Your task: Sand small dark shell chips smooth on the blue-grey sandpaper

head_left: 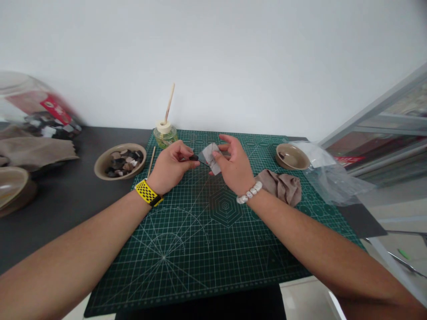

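Between the thumb and fingers of my left hand point(171, 165) is a small dark chunk point(193, 158), pinched at its sides. My right hand point(237, 166) grips a small folded grey sheet point(211, 156) that looks like sandpaper, its thumb pressing on the near face and some fingers lifted. The sheet's darker edge lies close beside the chunk; whether they touch I cannot tell. Both hands are above the green cutting mat point(167, 231). A crumpled brown cloth point(282, 186) rests on the mat beyond my right wrist.
At left stands a bowl point(100, 166) of dark and brown chunks, near a thin stick point(151, 161) and a glass bottle point(166, 135) with a stick in it. Another bowl point(296, 160) and clear plastic bag point(333, 178) are at right. Brown cloth point(36, 149) lies far left.
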A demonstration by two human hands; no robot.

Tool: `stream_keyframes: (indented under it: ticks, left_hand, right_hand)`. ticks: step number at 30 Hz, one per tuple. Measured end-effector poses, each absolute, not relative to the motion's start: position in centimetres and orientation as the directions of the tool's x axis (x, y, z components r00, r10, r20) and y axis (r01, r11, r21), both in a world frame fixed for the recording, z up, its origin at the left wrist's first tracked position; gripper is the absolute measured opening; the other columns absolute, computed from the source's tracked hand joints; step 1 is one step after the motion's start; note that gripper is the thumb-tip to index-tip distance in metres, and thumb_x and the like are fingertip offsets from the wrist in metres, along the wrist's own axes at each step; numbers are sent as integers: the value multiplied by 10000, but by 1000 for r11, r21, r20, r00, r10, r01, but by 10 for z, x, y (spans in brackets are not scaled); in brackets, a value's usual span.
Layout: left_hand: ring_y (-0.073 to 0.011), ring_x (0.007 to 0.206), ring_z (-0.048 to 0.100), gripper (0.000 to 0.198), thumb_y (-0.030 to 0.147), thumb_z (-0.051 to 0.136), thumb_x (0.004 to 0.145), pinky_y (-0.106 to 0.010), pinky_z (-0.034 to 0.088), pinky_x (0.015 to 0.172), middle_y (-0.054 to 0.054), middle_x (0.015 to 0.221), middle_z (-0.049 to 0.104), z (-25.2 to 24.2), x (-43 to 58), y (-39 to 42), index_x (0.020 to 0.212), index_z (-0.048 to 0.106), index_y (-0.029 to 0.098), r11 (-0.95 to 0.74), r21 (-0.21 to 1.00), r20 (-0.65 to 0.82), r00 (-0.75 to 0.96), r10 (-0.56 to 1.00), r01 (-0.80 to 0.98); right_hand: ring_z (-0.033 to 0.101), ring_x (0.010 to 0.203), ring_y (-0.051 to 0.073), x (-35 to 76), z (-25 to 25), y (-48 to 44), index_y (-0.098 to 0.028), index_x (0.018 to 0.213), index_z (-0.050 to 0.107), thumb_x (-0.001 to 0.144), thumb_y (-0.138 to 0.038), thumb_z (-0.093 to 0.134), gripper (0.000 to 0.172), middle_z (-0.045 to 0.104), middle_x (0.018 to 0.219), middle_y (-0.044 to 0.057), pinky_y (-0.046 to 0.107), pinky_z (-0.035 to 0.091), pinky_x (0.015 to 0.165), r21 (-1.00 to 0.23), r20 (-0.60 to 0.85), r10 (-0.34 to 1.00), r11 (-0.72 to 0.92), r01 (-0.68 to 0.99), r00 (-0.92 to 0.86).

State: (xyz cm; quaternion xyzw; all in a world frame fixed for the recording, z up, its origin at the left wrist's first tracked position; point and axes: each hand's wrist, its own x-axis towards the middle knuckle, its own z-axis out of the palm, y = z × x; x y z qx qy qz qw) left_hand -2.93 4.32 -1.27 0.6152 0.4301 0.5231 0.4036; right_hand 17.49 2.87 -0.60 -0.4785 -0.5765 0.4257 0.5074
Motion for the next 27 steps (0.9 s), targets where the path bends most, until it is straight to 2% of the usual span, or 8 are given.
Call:
stream_keyframes:
  ticks: [3,6,8,10,14,20,24,27]
  left_hand:
    - [-198,842,662,347,309,879,644,-388,602,814,-1,858,689,-12,-28,43,727,549,242,-283,957,277,85,957,69]
    - [-204,829,691,310,325,893,675,-399,631,815,-5,857,723,-9,-27,39,801,623,239,-257,962,249,96,964,91]
    - [-208,833,722,336,316,916,677,-401,643,833,-6,864,757,-7,-26,36,920,700,232,-234,967,226,88,970,102]
    - [-221,854,754,369,339,927,689,-411,654,852,-26,904,803,-6,-26,34,985,742,220,-204,973,195,90,977,109]
    - [-250,880,798,317,393,933,722,-440,677,874,-60,953,856,-7,-26,32,927,770,214,-170,979,158,108,982,110]
    - [-263,874,835,188,332,886,805,-477,715,894,-44,960,857,-3,-24,30,906,761,233,-98,991,90,100,991,87]
    - [-244,850,823,163,282,872,795,-440,705,882,-30,899,846,-1,-24,29,913,774,227,-119,988,109,99,989,97]
    - [-231,872,809,228,317,911,751,-395,682,862,-42,936,860,-4,-24,29,916,792,215,-173,980,161,113,980,99]
  right_hand:
    - [761,842,194,171,-13,29,-319,1400,547,866,-668,875,717,770,1245,60,329,716,568,-991,132,991,132,13,-30]
    - [766,849,190,169,-16,29,-316,1327,592,849,-672,894,668,764,1210,56,327,715,587,-989,143,990,143,-35,11]
    - [774,861,203,168,-16,29,-302,1281,646,825,-652,916,635,777,1169,54,335,715,597,-986,156,987,157,-51,27]
    - [779,846,214,168,-14,28,-283,1211,707,818,-634,916,566,802,1095,48,350,716,606,-986,162,987,162,-44,4]
    - [758,735,189,169,-12,22,-266,1030,719,895,-588,844,371,790,915,11,359,718,626,-981,194,980,194,-10,-49]
    - [802,802,185,169,-15,12,-318,1107,586,976,-627,756,376,778,1065,7,280,670,535,-979,203,978,201,-41,-52]
    - [813,792,189,171,-15,12,-316,1116,583,965,-502,775,307,796,1031,1,286,667,560,-969,246,968,247,4,-48]
    - [798,803,181,175,-14,14,-298,1097,637,955,-410,760,218,807,1033,1,294,658,616,-924,354,935,355,141,-37]
